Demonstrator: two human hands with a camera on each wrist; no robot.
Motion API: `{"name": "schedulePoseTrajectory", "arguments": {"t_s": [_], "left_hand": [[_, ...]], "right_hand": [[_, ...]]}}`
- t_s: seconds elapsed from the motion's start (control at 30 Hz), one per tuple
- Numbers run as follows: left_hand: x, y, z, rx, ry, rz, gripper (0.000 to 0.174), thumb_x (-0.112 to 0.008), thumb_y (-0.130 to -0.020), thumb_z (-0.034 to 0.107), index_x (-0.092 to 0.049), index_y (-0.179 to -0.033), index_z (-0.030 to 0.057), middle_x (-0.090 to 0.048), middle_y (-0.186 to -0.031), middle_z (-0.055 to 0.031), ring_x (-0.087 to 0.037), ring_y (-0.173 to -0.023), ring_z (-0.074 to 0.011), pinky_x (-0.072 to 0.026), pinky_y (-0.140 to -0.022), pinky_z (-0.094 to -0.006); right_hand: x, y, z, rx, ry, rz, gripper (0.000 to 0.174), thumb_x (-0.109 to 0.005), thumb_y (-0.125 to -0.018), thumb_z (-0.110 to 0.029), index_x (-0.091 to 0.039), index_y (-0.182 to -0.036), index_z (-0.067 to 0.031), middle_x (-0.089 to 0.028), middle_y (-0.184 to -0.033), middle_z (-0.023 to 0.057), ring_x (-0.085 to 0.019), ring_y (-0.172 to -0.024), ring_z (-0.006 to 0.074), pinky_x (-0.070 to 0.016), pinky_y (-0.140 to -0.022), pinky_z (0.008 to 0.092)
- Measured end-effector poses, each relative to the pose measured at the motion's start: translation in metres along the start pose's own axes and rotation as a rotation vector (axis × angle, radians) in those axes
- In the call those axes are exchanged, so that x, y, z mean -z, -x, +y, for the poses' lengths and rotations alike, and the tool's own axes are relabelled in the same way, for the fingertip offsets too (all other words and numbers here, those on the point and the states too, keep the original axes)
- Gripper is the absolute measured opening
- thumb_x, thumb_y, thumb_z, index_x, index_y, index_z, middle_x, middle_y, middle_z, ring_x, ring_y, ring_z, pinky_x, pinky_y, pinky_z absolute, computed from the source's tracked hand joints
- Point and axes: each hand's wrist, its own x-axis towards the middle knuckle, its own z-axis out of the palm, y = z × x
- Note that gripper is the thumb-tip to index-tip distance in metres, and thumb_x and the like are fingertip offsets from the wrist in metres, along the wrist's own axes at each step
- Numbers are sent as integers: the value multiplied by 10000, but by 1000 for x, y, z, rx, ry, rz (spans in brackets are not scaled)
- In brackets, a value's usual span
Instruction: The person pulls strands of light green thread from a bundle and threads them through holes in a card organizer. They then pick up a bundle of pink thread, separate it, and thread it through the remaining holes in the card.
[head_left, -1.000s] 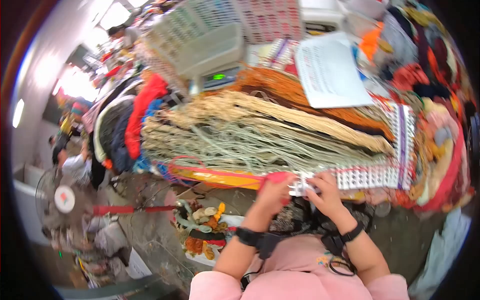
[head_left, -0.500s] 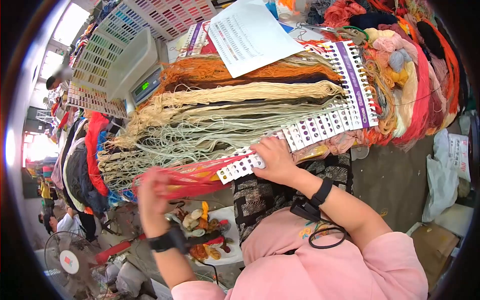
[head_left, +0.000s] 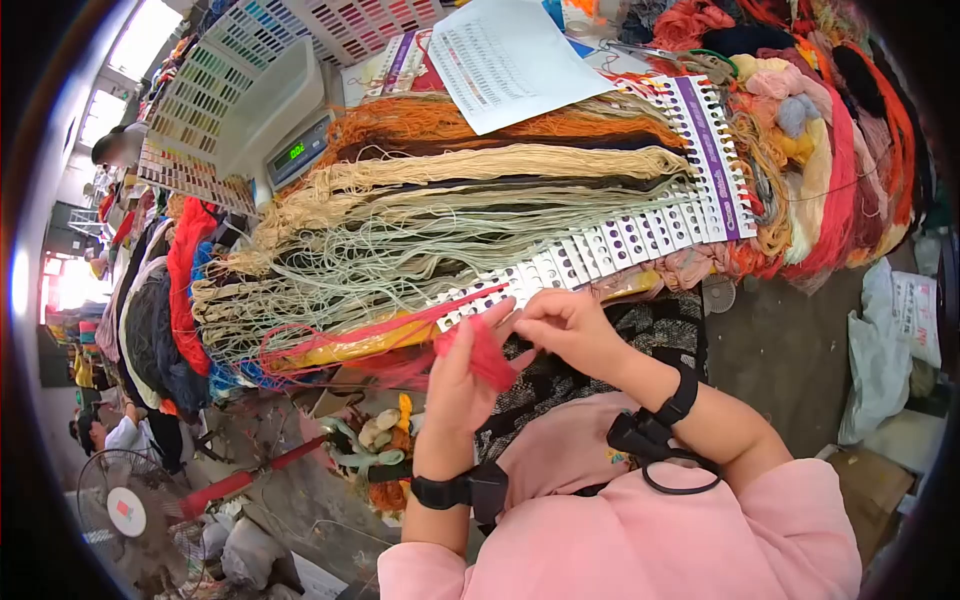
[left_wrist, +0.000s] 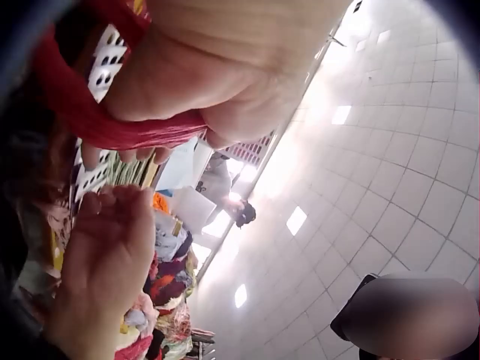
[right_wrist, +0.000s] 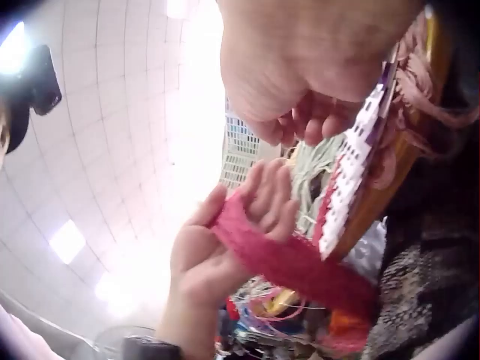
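In the head view, a skein of red thread (head_left: 478,358) hangs over my left hand (head_left: 458,392). The right wrist view shows that skein (right_wrist: 270,255) across the palm of the left hand (right_wrist: 210,259), whose fingers are loosely extended. My right hand (head_left: 580,338) is just right of it, fingers curled and thumb near the index fingertip; nothing can be made out between them. Both hands are at the near edge of a white punched card strip (head_left: 600,250). Red strands lie over the strip's left end, beside green-grey threads (head_left: 400,235).
Cream threads (head_left: 500,165) and orange threads (head_left: 400,118) lie farther back, under a printed sheet (head_left: 510,60). A scale (head_left: 298,150) with a clear tray and colour charts are at the back left. Yarn piles (head_left: 835,150) flank the right; a fan (head_left: 125,510) is lower left.
My left hand has come back rightward from the far left with the red skein, now bunched at the palm. My right hand has lifted off the card strip and curled its fingers.
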Motion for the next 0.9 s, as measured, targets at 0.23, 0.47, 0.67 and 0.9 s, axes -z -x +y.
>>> {"name": "schedulePoseTrajectory", "arguments": {"t_s": [0.23, 0.47, 0.67, 0.9], "left_hand": [[-11, 9, 1, -28, 93, -19, 495, -276, -896, 350, -357, -1176, -50, -443, -1130, -138, -473, -999, -205, -448, -775, -382], [-13, 2, -17, -122, -46, 74, 261, -453, -844, 122, -495, -1027, -60, -560, -906, -133, -549, -801, -206, -483, -699, -342], [-17, 2, -18, -132, 24, 78, 261, -436, -854, 136, -501, -1019, -55, -541, -957, -145, -542, -844, -218, -483, -703, -371], [-19, 2, -22, -86, 34, 111, 258, -424, -860, 142, -496, -1017, -50, -504, -1049, -143, -520, -914, -210, -482, -715, -395]], "right_hand": [[-5, 3, -7, -226, -390, -114, 91, -559, -758, -71, -590, -764, 14, -526, -568, 9, -479, -483, 46, -421, -443, 179], [5, 6, -1, -167, -373, -133, 102, -537, -750, -59, -603, -778, 14, -557, -611, 29, -481, -483, 51, -417, -456, 183], [5, 8, -8, -165, -425, -73, 80, -560, -750, -58, -610, -759, 4, -546, -579, 14, -483, -480, 42, -405, -441, 170], [2, 9, -8, -247, -389, -111, 80, -562, -760, -56, -600, -777, 13, -582, -680, 23, -518, -531, 47, -467, -485, 187]]}}
